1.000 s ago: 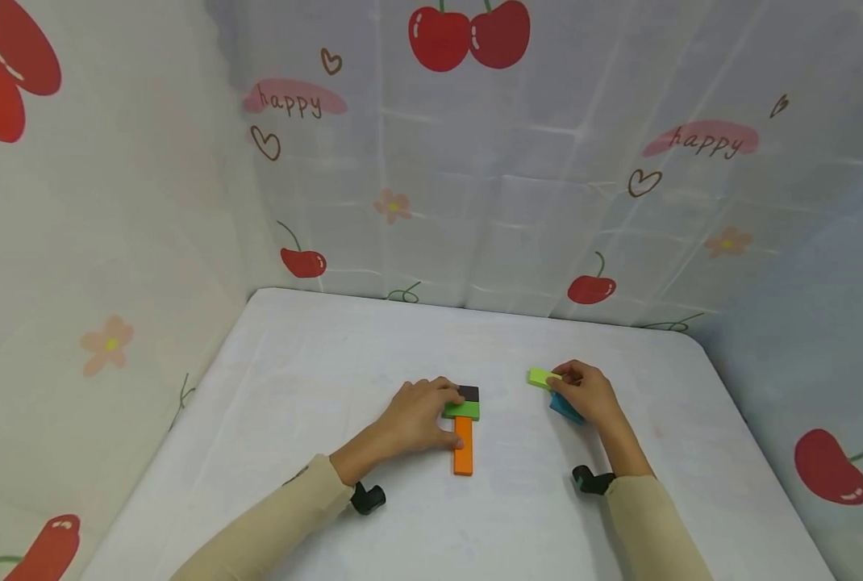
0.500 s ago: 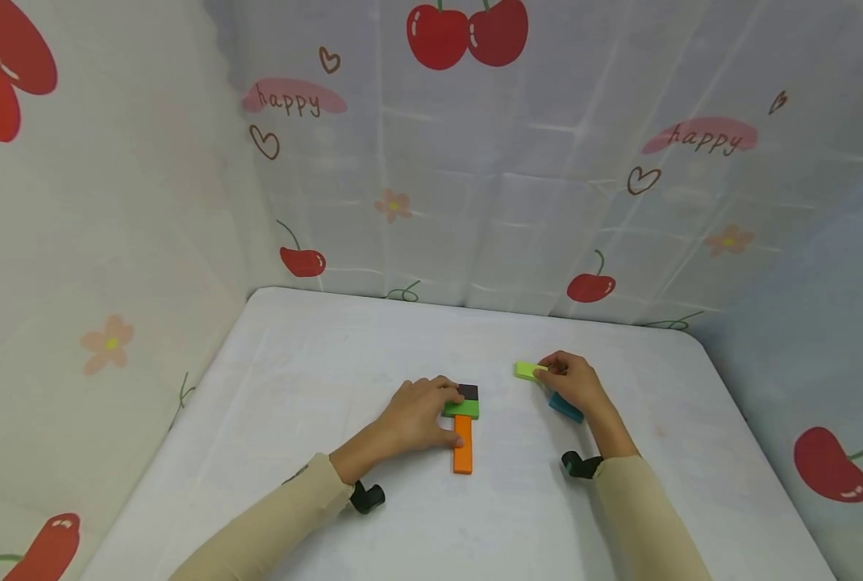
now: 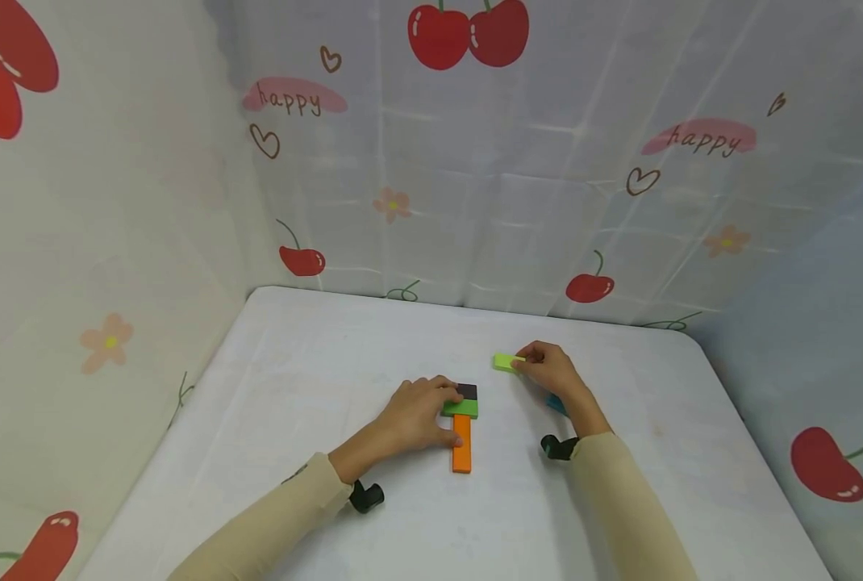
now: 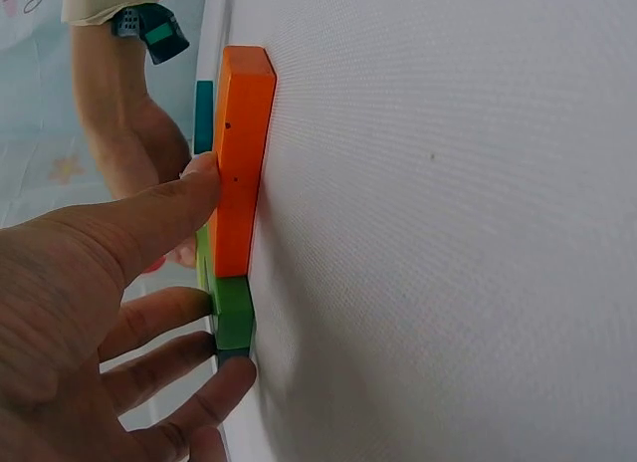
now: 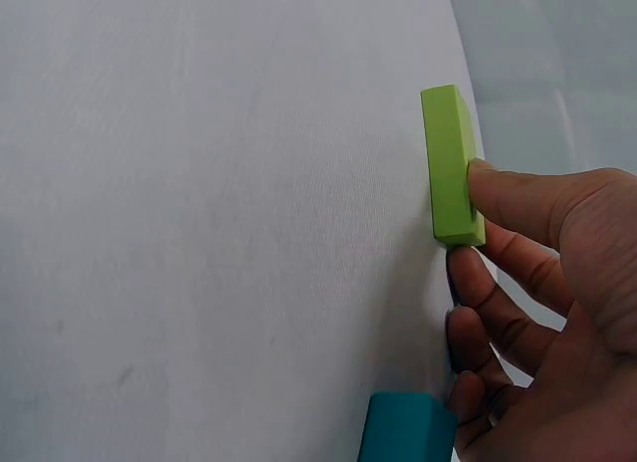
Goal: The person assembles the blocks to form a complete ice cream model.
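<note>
My right hand (image 3: 551, 371) pinches a yellow-green block (image 5: 450, 163) by one end between thumb and fingers, close over the table. With the thumb on an orange block (image 3: 461, 452), my left hand (image 3: 417, 415) rests its fingertips at the left ends of a green block (image 3: 466, 409) and a black block (image 3: 468, 392). These three blocks lie together: the black one at the far side, the green one against it crosswise, and the orange one pointing back toward me. A teal block (image 5: 406, 427) lies below my right hand, partly hidden by the wrist in the head view.
A white cloth covers the table (image 3: 402, 524). Printed curtains (image 3: 489, 210) stand around its back and sides. Each wrist wears a small black camera, such as the left wrist camera (image 3: 366, 497).
My right hand has carried the yellow-green block left and slightly away from me, off from beside the teal block. My left hand stays on the three blocks.
</note>
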`<act>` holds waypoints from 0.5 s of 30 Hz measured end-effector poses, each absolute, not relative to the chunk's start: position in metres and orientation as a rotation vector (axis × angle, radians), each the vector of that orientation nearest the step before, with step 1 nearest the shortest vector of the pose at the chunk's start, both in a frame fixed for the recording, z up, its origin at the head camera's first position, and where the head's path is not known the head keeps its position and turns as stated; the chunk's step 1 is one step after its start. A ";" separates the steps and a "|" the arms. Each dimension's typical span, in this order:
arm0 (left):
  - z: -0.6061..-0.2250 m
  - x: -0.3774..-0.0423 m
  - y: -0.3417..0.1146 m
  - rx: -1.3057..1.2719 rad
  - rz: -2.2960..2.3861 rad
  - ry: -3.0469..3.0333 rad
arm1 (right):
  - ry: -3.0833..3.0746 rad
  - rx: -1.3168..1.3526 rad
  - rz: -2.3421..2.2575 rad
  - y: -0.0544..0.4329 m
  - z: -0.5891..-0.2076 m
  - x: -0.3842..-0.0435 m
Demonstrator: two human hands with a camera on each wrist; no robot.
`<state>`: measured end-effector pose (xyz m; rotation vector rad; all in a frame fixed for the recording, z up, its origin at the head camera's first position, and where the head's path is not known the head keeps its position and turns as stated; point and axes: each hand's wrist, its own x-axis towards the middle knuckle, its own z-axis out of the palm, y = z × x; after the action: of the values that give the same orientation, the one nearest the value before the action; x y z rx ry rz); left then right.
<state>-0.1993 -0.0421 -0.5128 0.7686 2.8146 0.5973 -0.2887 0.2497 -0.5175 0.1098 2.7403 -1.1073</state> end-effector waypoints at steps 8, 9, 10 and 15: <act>-0.514 -0.201 -0.043 0.759 0.600 2.810 | 2.714 0.114 -1.158 0.227 -0.517 -0.295; -0.514 -0.201 -0.043 0.761 0.602 2.810 | 2.708 0.117 -1.160 0.224 -0.517 -0.296; -0.514 -0.201 -0.043 0.762 0.605 2.810 | 2.702 0.119 -1.164 0.222 -0.517 -0.296; -0.513 -0.200 -0.043 0.773 0.607 2.811 | 2.695 0.097 -1.160 0.210 -0.517 -0.300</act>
<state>-0.2000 -0.0430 -0.5128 0.7730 2.8105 0.6068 -0.3004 0.2100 -0.5166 0.0971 2.6951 -1.1596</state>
